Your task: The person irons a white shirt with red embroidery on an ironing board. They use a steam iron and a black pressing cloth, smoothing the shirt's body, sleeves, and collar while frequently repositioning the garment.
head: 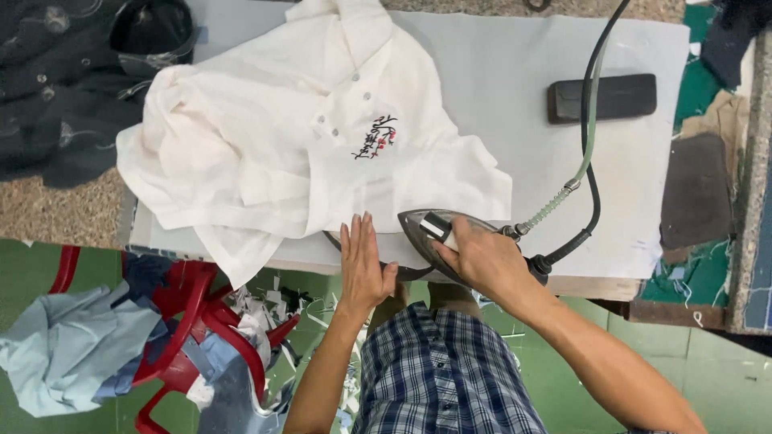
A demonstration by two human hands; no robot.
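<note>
At the board's near edge, right hand (482,259) gripping iron (430,229), nose leftward toward flat, open left hand (363,265).

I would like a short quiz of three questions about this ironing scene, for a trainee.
1. True or false: the right hand grips the iron.
2. Where does the left hand lie? A) flat on the white shirt B) on the black block C) on the red chair
3. What colour is the board cover?

Key: 1 true; 2 A; 3 light grey.
</note>
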